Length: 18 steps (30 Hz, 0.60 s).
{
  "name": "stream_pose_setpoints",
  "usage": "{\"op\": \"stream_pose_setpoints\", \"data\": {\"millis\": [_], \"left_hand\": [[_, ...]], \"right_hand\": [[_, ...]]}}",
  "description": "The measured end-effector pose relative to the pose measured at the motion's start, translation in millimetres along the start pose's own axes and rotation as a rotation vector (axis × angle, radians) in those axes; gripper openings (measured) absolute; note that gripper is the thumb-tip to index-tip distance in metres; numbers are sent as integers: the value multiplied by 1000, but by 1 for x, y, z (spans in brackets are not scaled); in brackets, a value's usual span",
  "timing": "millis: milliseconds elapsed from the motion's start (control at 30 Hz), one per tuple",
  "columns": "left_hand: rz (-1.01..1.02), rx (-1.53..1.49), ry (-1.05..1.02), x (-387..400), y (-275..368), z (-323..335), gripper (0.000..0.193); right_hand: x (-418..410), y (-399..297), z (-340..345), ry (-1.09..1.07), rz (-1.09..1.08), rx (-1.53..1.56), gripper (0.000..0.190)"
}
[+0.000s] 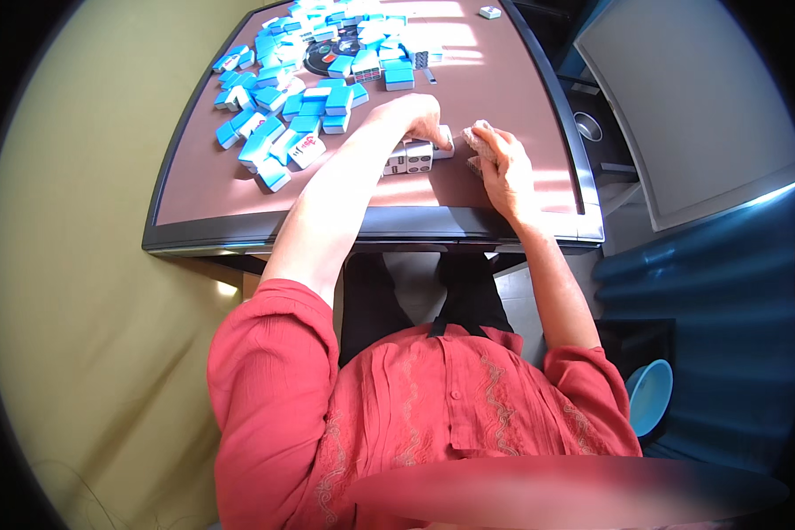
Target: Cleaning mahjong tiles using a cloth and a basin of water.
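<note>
On a mahjong table point(291, 195) with a brown top, my left hand point(414, 116) reaches across to the right end of a short row of tiles. Its fingers are on a white mahjong tile point(444, 144); part of their grip is hidden. Beside that tile stand face-showing mahjong tiles point(419, 158) with circle and bamboo marks, partly covered by my left forearm. A crumpled, pale textured cloth point(482, 140) is in my right hand point(507, 165), just right of the row. Many blue-backed mahjong tiles point(308, 106) lie loosely heaped farther left and back, several of them face up.
A black round centre panel point(331, 53) sits among the heaped tiles. One lone tile point(490, 12) lies at the far right corner. The table has a raised dark rim point(430, 222). To the right are a metal bowl point(587, 126), a blue curtain point(709, 291) and a light-blue basin point(650, 397).
</note>
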State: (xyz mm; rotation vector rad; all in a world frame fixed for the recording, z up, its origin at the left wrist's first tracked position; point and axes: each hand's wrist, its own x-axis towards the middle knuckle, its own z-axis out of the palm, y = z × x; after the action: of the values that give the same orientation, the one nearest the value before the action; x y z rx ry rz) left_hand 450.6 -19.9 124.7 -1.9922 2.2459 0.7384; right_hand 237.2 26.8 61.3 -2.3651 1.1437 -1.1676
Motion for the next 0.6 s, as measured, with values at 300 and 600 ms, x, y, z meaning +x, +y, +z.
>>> {"op": "stream_pose_setpoints", "data": {"millis": [300, 600], "left_hand": [[34, 74, 96, -13, 17, 8, 49], [82, -63, 224, -37, 11, 18, 45]], "right_hand": [[-4, 4, 5, 47, -15, 71, 44], [-9, 2, 7, 76, -14, 62, 43]]}}
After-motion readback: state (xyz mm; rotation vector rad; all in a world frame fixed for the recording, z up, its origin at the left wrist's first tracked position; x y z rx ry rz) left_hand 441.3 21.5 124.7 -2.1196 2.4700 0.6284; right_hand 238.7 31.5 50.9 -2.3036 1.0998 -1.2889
